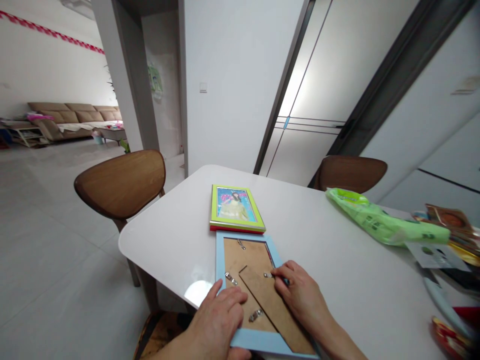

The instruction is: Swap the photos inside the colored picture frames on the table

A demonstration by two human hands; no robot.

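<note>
A light blue picture frame (258, 341) lies face down near the table's front edge. Its brown backing board (234, 257) shows, with a hinged stand (275, 307) lying flat across it. Several small metal clips sit around the board. My left hand (221, 320) rests on the frame's left side, fingers laid over the rim and board, holding nothing. At the right side, the closed fingertips of my right hand (302, 295) are on the right metal clip (267, 275). Just beyond, a green-rimmed picture frame (257, 212) lies face up on a red one.
The white table (318, 230) has rounded corners. To the right lie a green plastic package (390, 225), brown and gold wrappers (452, 222) and a red packet (450, 340). Wooden chairs stand at the left (122, 182) and far side (352, 172).
</note>
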